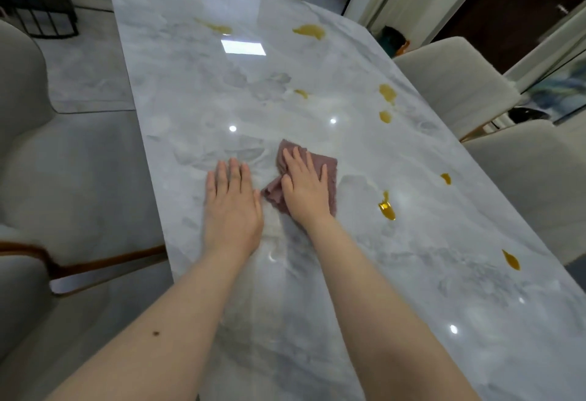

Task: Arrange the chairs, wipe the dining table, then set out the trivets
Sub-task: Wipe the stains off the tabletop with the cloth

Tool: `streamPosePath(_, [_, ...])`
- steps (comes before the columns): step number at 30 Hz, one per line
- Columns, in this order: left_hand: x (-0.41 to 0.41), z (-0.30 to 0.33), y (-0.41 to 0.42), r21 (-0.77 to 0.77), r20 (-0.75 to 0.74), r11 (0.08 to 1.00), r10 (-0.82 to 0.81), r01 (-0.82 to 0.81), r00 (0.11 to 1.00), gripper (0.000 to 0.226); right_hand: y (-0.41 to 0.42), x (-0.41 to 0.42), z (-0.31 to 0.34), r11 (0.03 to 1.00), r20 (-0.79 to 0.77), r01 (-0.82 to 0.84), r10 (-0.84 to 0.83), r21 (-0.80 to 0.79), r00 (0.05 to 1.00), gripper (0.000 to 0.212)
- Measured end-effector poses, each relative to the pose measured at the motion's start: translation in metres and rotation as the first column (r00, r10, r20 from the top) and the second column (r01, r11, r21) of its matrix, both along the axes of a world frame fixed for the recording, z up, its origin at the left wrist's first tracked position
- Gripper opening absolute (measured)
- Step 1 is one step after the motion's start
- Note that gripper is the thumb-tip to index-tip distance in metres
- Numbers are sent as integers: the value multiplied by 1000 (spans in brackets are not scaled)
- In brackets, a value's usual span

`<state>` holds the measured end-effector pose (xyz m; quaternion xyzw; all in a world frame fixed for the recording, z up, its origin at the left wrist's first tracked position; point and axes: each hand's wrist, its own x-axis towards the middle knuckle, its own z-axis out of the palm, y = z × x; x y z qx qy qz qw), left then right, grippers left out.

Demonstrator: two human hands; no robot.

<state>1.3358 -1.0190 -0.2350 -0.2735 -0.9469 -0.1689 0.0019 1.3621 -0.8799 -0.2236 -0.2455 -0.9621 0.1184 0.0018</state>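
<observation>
Flat right hand [304, 189] on crumpled cloth [320, 162], no clear axis

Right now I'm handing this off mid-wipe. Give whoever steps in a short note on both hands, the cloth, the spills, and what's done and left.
Left hand: open, flat on the marble table, holding nothing.
Right hand: open, pressing the mauve cloth flat on the tabletop mid-table.
Yellow spills remain: two at the far end, several along the right side, the nearest to the cloth at.
Done: chairs stand around the table.
Left: wipe up every spill, then set out the trivets; none are in view.
</observation>
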Motion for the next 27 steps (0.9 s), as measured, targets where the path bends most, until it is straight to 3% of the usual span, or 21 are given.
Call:
streamPosePath(2, [-1,1,1,1,-8,1000,-2,2,1000,56,-7,28,0,990,-35,-140,141,25,989,66])
streamPosePath(4, [0,2,-1,7,-7,1000,-1,1,1000,56,0,51,-1,987,-19,-157,158,47,987,65])
streamPosePath(7, [2,0,-1,4,-29,1000,-1,1,1000,55,26,41,0,999,48,33,-34,24,998,53])
streamPosePath(10, [1,0,1,9,-22,1000,11,-11,1000,59,29,0,-3,988,85,155,-157,21,984,55])
streamPosePath(13, [1,2,0,4,11,1000,-5,5,1000,55,3,-20,-4,1000,62,31,-31,3,998,56])
streamPosePath(16, [1,7,-2,-27,28,999,-27,28,999,62,-18,11,-1,995,15,-93,93,20,996,55])
streamPosePath(21, [1,3,-2,-99,51,993,-64,69,997,91,6,59,-4,999,18,43,-44,24,999,53])
streamPosePath(27, [2,0,-2,-45,37,997,-56,57,998,98,4,35,-4,986,81,169,-169,12,982,54])
